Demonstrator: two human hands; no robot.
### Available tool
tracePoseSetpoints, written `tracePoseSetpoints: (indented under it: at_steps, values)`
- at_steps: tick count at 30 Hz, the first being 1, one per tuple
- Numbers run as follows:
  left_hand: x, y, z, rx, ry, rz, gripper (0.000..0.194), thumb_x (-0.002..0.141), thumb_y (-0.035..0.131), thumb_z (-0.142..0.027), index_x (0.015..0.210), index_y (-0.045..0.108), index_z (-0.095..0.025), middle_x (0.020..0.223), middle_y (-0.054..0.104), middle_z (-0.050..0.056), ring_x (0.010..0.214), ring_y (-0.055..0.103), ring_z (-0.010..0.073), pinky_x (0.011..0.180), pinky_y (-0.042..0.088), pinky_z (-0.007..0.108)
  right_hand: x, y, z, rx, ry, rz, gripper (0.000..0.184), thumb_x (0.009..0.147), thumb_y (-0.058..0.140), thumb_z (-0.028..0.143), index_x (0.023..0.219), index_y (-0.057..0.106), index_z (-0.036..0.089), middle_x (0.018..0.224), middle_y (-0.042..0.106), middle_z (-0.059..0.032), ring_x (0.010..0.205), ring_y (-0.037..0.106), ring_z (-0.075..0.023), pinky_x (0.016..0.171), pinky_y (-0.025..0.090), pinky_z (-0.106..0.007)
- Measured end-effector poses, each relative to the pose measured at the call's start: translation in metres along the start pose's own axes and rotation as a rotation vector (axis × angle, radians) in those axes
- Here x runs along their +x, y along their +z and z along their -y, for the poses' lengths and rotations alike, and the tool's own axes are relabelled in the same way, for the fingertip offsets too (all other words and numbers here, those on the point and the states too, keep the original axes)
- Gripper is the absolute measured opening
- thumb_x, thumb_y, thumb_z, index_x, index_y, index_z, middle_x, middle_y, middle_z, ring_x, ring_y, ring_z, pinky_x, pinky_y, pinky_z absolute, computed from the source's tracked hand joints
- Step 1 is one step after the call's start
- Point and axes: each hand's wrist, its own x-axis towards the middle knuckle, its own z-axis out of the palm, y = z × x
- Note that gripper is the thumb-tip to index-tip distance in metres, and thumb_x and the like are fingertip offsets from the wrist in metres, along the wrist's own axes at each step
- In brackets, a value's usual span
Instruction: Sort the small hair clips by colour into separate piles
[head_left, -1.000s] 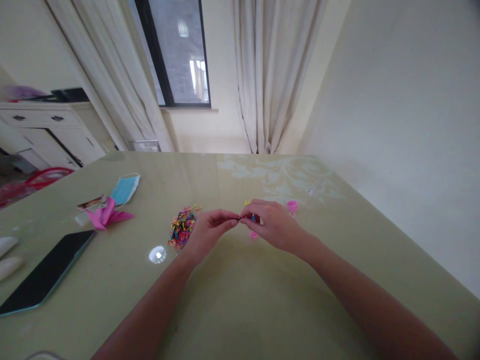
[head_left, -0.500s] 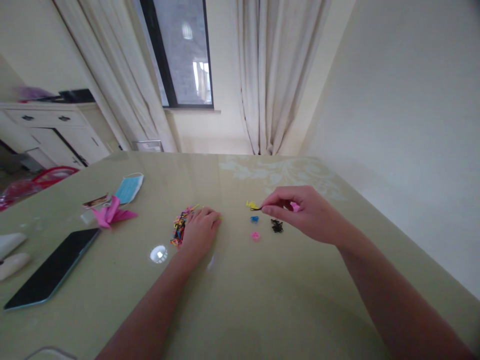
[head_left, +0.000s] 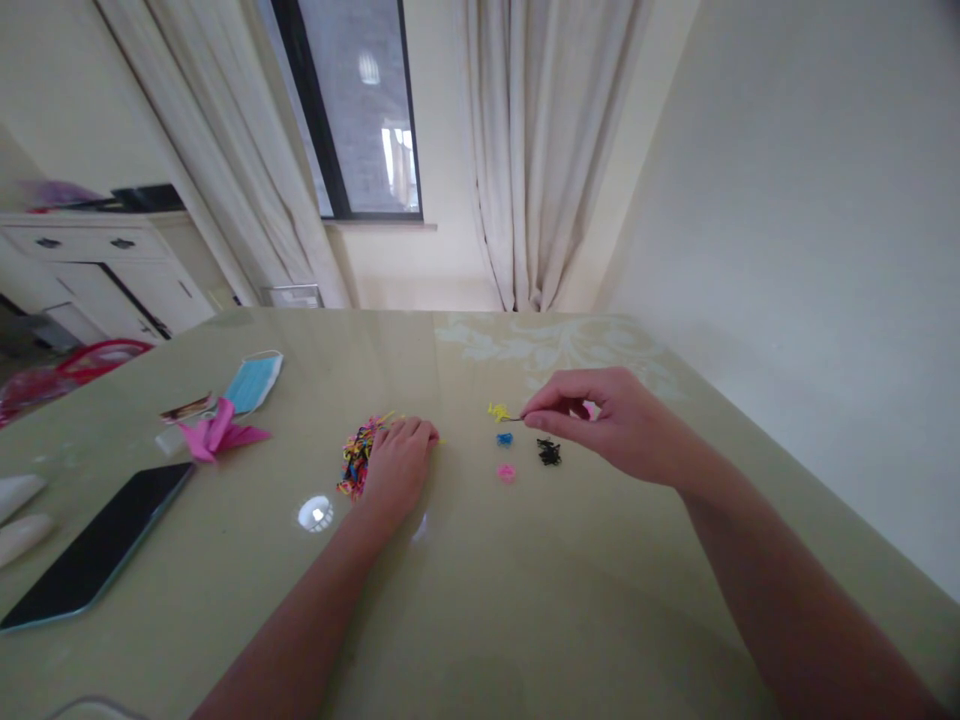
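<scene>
A heap of small mixed-colour rubber bands point(head_left: 358, 455) lies on the green table point(head_left: 480, 580). My left hand point(head_left: 397, 465) rests on the heap's right side, fingers curled down onto the bands. My right hand point(head_left: 611, 425) hovers to the right, thumb and forefinger pinched on a thin black band. Below and left of its fingertips lie small sorted clusters: yellow bands point(head_left: 496, 411), blue bands point(head_left: 504, 439), pink bands point(head_left: 506, 473) and black bands point(head_left: 548, 452). A pink object behind my right hand is mostly hidden.
On the left of the table lie a dark phone point(head_left: 90, 545), a pink folded paper piece point(head_left: 217, 432), a blue face mask point(head_left: 253, 380) and a small card point(head_left: 184, 408). A white cabinet point(head_left: 112, 270) and curtains point(head_left: 540, 150) stand behind. A wall runs along the table's right side.
My hands, first pinching one band together, have parted. The left went down onto the mixed heap. The right carried the black band to the right, above the sorted clusters.
</scene>
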Motion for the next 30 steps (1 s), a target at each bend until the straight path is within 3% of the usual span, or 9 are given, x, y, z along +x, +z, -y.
tracePoseSetpoints:
  at_steps: [3, 8, 17, 19, 22, 25, 27, 30]
  values:
    - [0.003, 0.000, -0.001, -0.171, -0.039, -0.044, 0.021, 0.101, 0.046, -0.021, 0.097, 0.067, -0.021, 0.101, 0.076, 0.011, 0.101, 0.068, 0.0304, 0.092, 0.048, 0.045, 0.005, 0.001, -0.024, -0.180, 0.071, 0.091, 0.013, 0.093, 0.073, 0.029, 0.088, 0.084, 0.022, 0.080, 0.078, -0.0026, 0.071, 0.064, -0.0160, 0.066, 0.043, -0.028]
    - [0.005, -0.001, -0.010, -0.574, -0.060, -0.052, 0.013, 0.097, 0.054, -0.026, 0.094, 0.066, -0.021, 0.091, 0.076, 0.006, 0.087, 0.070, 0.0232, 0.080, 0.053, 0.035, 0.013, 0.013, -0.069, -0.445, 0.342, 0.302, 0.013, 0.089, 0.074, 0.020, 0.082, 0.084, 0.020, 0.084, 0.081, -0.0061, 0.077, 0.070, -0.0202, 0.066, 0.040, -0.029]
    - [0.003, -0.003, -0.019, -0.858, -0.060, -0.043, 0.019, 0.092, 0.065, -0.037, 0.098, 0.075, -0.022, 0.095, 0.081, 0.005, 0.088, 0.075, 0.0215, 0.085, 0.059, 0.035, 0.014, 0.029, -0.104, -0.499, 0.455, 0.411, 0.012, 0.087, 0.074, 0.018, 0.086, 0.086, 0.021, 0.091, 0.083, -0.0080, 0.084, 0.074, -0.0218, 0.070, 0.044, -0.028]
    - [0.003, -0.004, -0.021, -0.891, -0.062, -0.046, 0.020, 0.092, 0.067, -0.038, 0.099, 0.077, -0.022, 0.095, 0.081, 0.005, 0.088, 0.075, 0.0212, 0.087, 0.060, 0.036, 0.013, 0.030, -0.101, -0.496, 0.432, 0.375, 0.014, 0.087, 0.074, 0.016, 0.080, 0.085, 0.021, 0.086, 0.082, -0.0087, 0.079, 0.073, -0.0223, 0.068, 0.043, -0.029]
    - [0.002, -0.005, -0.025, -0.962, -0.069, -0.028, 0.023, 0.091, 0.071, -0.042, 0.100, 0.077, -0.021, 0.096, 0.081, 0.006, 0.089, 0.076, 0.0212, 0.087, 0.061, 0.036, 0.012, 0.034, -0.083, -0.406, 0.282, 0.287, 0.019, 0.091, 0.071, 0.017, 0.077, 0.083, 0.021, 0.080, 0.079, -0.0080, 0.074, 0.069, -0.0216, 0.067, 0.042, -0.030]
    - [0.001, -0.007, -0.028, -1.035, -0.070, -0.004, 0.028, 0.088, 0.074, -0.045, 0.101, 0.078, -0.020, 0.098, 0.082, 0.007, 0.090, 0.077, 0.0220, 0.087, 0.061, 0.036, 0.014, 0.047, -0.057, -0.227, 0.105, 0.248, 0.013, 0.095, 0.073, 0.028, 0.094, 0.083, 0.020, 0.086, 0.078, -0.0064, 0.078, 0.068, -0.0195, 0.071, 0.044, -0.029]
    - [0.000, -0.009, -0.030, -1.074, -0.065, 0.010, 0.030, 0.087, 0.076, -0.046, 0.101, 0.078, -0.020, 0.099, 0.082, 0.008, 0.090, 0.077, 0.0223, 0.087, 0.062, 0.037, 0.016, 0.058, -0.042, -0.176, 0.062, 0.203, 0.017, 0.092, 0.079, 0.034, 0.098, 0.082, 0.018, 0.087, 0.076, -0.0061, 0.076, 0.067, -0.0181, 0.071, 0.045, -0.029]
    - [-0.001, -0.009, -0.033, -1.130, -0.058, 0.031, 0.030, 0.086, 0.078, -0.046, 0.101, 0.078, -0.019, 0.099, 0.082, 0.008, 0.090, 0.077, 0.0221, 0.088, 0.062, 0.037, 0.017, 0.072, -0.031, -0.169, 0.034, 0.186, 0.008, 0.092, 0.077, 0.024, 0.094, 0.080, 0.017, 0.084, 0.074, -0.0045, 0.074, 0.065, -0.0158, 0.071, 0.043, -0.028]
